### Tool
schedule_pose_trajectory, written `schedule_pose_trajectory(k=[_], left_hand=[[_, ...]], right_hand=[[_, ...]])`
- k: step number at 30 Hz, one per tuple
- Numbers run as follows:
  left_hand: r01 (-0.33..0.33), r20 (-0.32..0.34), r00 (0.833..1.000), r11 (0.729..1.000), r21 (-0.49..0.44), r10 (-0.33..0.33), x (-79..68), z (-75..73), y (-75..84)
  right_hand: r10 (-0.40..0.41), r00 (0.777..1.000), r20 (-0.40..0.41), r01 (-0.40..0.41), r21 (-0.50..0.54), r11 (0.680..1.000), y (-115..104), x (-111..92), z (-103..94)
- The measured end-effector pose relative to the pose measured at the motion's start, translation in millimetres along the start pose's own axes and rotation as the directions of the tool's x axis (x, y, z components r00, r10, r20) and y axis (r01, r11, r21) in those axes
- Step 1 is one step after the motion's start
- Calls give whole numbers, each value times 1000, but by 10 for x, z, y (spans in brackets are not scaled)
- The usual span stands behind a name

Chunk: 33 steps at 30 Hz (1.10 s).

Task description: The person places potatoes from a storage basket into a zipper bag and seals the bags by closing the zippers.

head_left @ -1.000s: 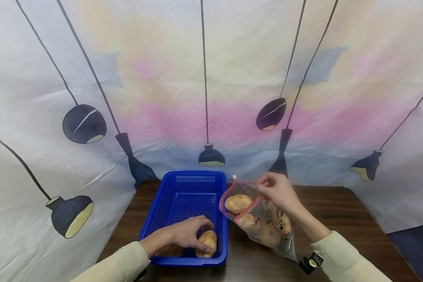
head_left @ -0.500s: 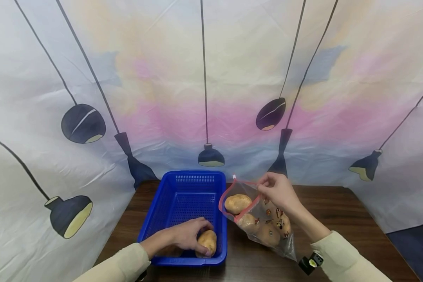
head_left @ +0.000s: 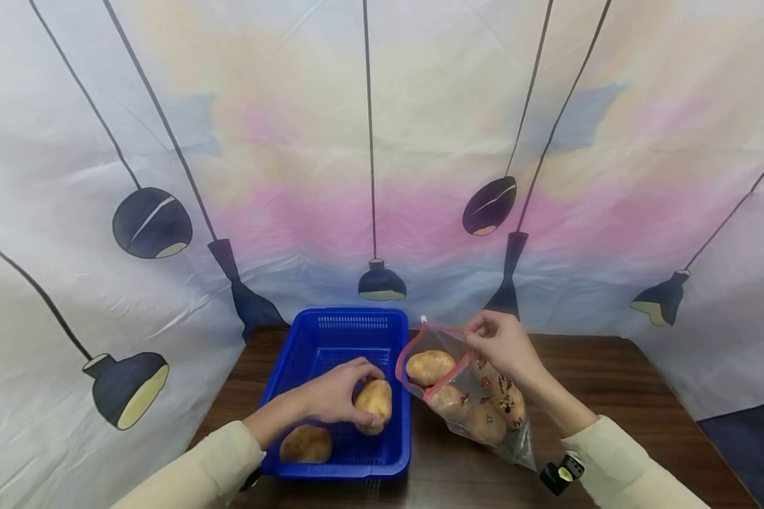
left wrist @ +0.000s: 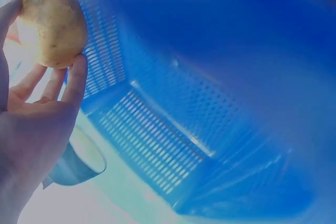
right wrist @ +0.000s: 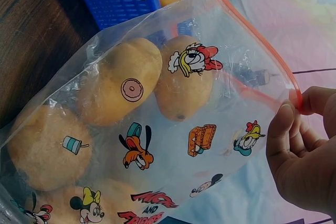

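My left hand (head_left: 340, 392) grips a potato (head_left: 374, 405) between thumb and fingers, over the right side of a blue plastic basket (head_left: 331, 470). In the left wrist view the same potato (left wrist: 53, 23) shows at the fingertips, with the basket's slotted walls beyond. A second, browner potato (head_left: 306, 445) lies in the basket's near left corner. With thumb and forefinger my right hand (head_left: 504, 346) pinches the red zip edge of a clear printed zip bag (head_left: 522, 445). The bag's mouth gapes toward the basket, and several potatoes (right wrist: 123, 80) lie inside it.
Basket and bag stand side by side on a dark wooden table (head_left: 592, 382). A cloth backdrop (head_left: 420, 177) printed with hanging lamps rises behind the table. A dark blue surface (head_left: 754, 438) shows at the far right.
My left hand has lifted the potato up from the basket's near right corner. The browner potato has come into fuller view. My right hand and the bag have stayed put.
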State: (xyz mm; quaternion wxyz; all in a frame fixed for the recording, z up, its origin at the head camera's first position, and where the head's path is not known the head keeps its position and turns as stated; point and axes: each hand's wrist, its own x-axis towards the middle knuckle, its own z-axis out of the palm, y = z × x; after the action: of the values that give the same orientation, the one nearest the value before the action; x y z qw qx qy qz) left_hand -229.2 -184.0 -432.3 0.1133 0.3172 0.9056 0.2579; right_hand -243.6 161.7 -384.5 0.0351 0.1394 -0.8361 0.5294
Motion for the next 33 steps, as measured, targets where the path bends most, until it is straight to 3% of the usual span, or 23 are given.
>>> schedule_pose_trajectory(k=[13,25,33], left_hand=[[-73,-81,994,997,-35,69,144,-309,183],[-129,-171,977,991,-19,124,381,-363,395],[-182,-226,961,981,-73,161,541,-353,508]], right_hand=[[5,1000,-4,-5,3,1000,-6,7,-4],[8,1000,-3,-8,2,1000,-2,-3,-1],[9,1000,-5,-9,5,1000,2,-1,12]])
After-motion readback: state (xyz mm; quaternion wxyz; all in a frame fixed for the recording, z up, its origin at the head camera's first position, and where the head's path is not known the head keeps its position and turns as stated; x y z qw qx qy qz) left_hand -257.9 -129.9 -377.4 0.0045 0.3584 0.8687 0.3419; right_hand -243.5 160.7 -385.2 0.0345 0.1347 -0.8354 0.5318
